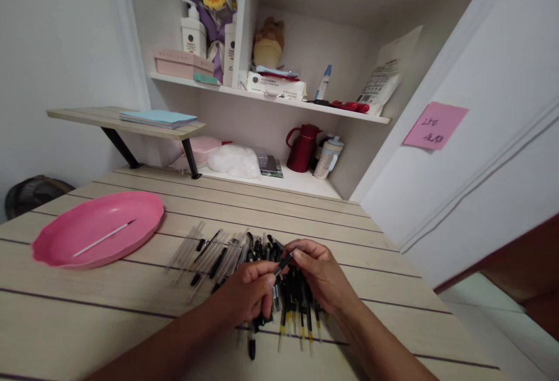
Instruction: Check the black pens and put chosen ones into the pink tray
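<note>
Black plastic, slim and straight, a pen piece (285,262) hangs, in the head view, above the pale plank-patterned tabletop (384,288), pinched in the grip of left hand (251,290) and right hand (321,270). A fingertip slip could drop it among similar black-and-clear plastic pen parts (295,296). Its long axis slants up rightward; which end is the tip is unclear.

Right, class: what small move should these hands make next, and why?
Probably a gentle push together along the dark pen piece: the left hand pinches one end, the right hand the other, and loose pen parts lie below.
</note>
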Available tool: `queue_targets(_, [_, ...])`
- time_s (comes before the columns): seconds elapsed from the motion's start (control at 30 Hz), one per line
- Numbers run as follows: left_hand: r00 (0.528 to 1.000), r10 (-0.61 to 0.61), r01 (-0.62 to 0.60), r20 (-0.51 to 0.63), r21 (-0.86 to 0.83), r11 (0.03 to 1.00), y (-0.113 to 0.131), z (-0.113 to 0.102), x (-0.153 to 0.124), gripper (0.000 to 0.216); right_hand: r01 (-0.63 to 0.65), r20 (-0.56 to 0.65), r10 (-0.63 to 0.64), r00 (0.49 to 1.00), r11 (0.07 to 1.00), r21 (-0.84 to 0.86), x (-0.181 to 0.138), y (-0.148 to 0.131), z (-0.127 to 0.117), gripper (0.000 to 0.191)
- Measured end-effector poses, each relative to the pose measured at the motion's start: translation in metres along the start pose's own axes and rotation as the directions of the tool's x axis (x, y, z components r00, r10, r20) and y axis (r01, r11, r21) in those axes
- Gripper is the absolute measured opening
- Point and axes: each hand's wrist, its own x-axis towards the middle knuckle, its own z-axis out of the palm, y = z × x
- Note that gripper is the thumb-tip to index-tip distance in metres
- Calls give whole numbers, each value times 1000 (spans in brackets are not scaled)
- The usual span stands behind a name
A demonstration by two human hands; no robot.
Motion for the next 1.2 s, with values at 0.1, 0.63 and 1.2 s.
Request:
queue_targets(0.1, [1000,-8,8,-18,2,1000,0,0,0,44,-13,-31,11,999,999,-43,1,1,-1,24])
queue_targets(0.63, [999,-4,5,-46,28,1000,3,0,-2,42,16,4,-15,1000,980,-200,3,-16,-16,26])
queue_targets(1.2, [986,47,-80,-163,-198,977,11,-9,-4,40,-260,-247,131,960,94,-961,10,-36,-94,16])
